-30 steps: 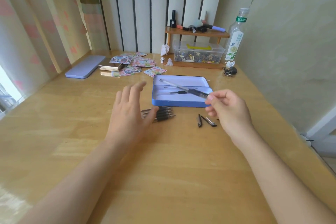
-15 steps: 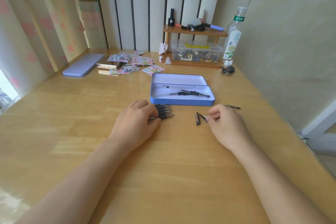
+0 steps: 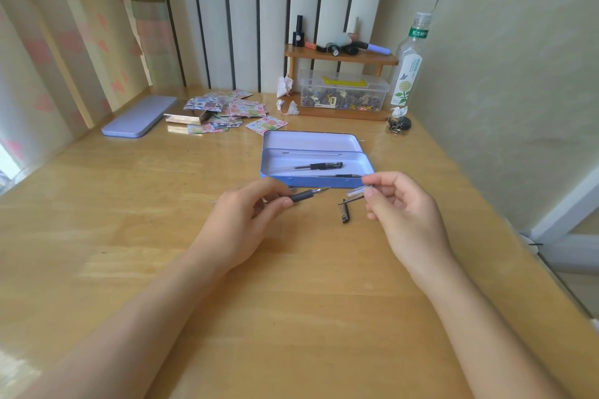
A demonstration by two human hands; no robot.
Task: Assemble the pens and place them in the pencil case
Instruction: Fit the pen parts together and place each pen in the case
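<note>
From the head camera, a pale wooden desk (image 3: 291, 317) fills the near and middle ground, set into a corner: a wall with black-and-white vertical stripes at the far side, a plain cream wall on the right, and a curtain with pink patches on the left.

One open blue pencil case (image 3: 316, 159) lies in the middle of the desk, just beyond the hands, with its lid lying flat behind it. Inside sit two pens: one (image 3: 319, 166) in plain sight and a second (image 3: 340, 176) against the near wall. A second, closed case (image 3: 139, 116) lies far left. Beside it is a scatter of small patterned cards (image 3: 227, 110). At the far side stand one small wooden shelf (image 3: 340, 58) holding small items, one clear plastic box (image 3: 343, 91) beneath it, and one clear bottle (image 3: 409, 61) to the right.

The left hand (image 3: 246, 223) is curled, pinching a pen (image 3: 306, 195) by its dark grip, tip pointing right. The right hand (image 3: 402, 207) is curled too, pinching a clear cap (image 3: 356, 192) between thumb and fingers. Two dark loose pen parts (image 3: 345, 214) lie on the desk between the hands.

Half a second ago both hands were down on the desk, the left on a bundle of pens, the right at the loose parts; now both are raised, each with its piece. A second ago the right hand held a pen over the case.
</note>
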